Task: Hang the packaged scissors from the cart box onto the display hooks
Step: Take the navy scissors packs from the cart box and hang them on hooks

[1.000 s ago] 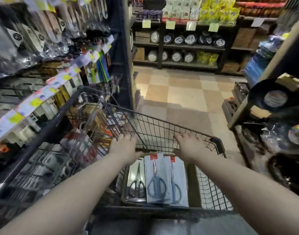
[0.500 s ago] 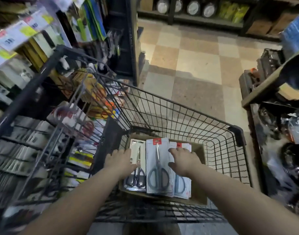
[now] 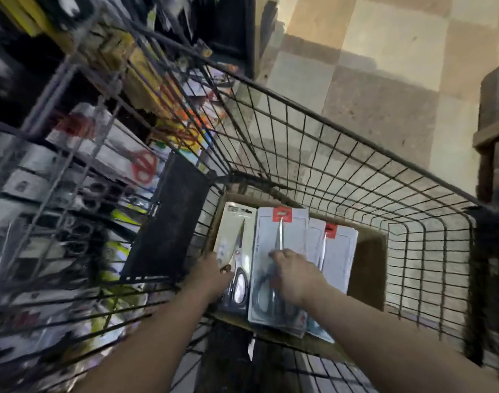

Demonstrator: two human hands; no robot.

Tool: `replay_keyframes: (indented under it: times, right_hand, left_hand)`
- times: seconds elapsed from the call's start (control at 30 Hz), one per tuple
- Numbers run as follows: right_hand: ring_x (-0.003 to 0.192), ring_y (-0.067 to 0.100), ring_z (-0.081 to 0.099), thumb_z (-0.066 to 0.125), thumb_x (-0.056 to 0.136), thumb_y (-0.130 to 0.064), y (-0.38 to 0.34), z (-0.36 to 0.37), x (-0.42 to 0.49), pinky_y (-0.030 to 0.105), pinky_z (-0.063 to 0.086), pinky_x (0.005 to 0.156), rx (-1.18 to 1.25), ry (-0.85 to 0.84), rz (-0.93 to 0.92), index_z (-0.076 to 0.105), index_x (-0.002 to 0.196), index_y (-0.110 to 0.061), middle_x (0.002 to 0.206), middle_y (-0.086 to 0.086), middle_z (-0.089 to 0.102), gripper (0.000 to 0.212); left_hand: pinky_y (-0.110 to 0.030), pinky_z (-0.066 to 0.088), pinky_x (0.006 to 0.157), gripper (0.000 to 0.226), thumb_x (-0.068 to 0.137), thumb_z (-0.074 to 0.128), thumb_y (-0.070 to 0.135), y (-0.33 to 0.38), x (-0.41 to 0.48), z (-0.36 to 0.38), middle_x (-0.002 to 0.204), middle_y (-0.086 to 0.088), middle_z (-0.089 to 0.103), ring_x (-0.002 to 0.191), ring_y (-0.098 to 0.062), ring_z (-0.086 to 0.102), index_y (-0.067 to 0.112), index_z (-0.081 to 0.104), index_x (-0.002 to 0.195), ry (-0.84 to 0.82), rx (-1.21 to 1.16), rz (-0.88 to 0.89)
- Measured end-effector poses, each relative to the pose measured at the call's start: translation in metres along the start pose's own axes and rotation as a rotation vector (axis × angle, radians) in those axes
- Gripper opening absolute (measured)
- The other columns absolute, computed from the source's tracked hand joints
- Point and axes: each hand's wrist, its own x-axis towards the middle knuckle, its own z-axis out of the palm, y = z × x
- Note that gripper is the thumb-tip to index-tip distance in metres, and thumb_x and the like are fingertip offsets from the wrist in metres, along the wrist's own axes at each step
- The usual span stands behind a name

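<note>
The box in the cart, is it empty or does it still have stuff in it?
Not empty. The box holds flat scissor packs: a cream one and grey ones. The left hand and right hand rest on them.

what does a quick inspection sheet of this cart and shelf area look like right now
surface: cardboard box sits in the wire cart, part of its floor bare.
job's things: packaged scissors lie flat in the box: cream pack, grey pack, second grey pack partly under it.
clutter: nothing seen loose in the cart.
grippers: left hand on the cream pack; right hand on the grey pack; grip unclear.
cables: nothing seen.
surroundings: blurred display hooks with hanging scissors at left; checkered floor ahead.
</note>
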Motion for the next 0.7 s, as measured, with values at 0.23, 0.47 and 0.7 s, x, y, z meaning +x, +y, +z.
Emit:
replay_keyframes:
  times: [0.23,0.47,0.7]
  right_hand:
    - [0.131,0.028,0.038,0.050,0.092,-0.025,0.000,0.014,0.022,0.040,0.037,0.106,0.014,0.000,-0.071,0.029,0.146,-0.018,0.149,0.006,0.034,0.058]
    - [0.129,0.028,0.037,0.048,0.092,-0.024,0.003,0.018,0.029,0.039,0.038,0.102,-0.010,0.007,-0.068,0.031,0.145,-0.018,0.146,0.006,0.038,0.056]
    - [0.128,0.028,0.038,0.046,0.091,-0.024,0.006,0.021,0.031,0.038,0.038,0.101,0.014,0.024,-0.058,0.032,0.144,-0.019,0.144,0.005,0.040,0.054]
  left_hand:
    - [-0.037,0.046,0.093,0.053,0.082,0.065,0.039,0.003,0.016,0.022,0.125,-0.014,0.055,0.114,-0.033,0.054,0.010,0.053,0.124,0.146,-0.088,-0.078]
    - [-0.039,0.040,0.101,0.052,0.087,0.059,0.028,0.005,0.017,0.034,0.139,-0.015,0.040,0.124,-0.033,0.046,0.013,0.043,0.135,0.190,-0.155,-0.082]
    - [-0.044,0.049,0.093,0.045,0.086,0.060,0.029,0.004,0.027,0.032,0.127,-0.015,0.059,0.112,-0.036,0.058,0.010,0.054,0.127,0.259,-0.328,-0.198]
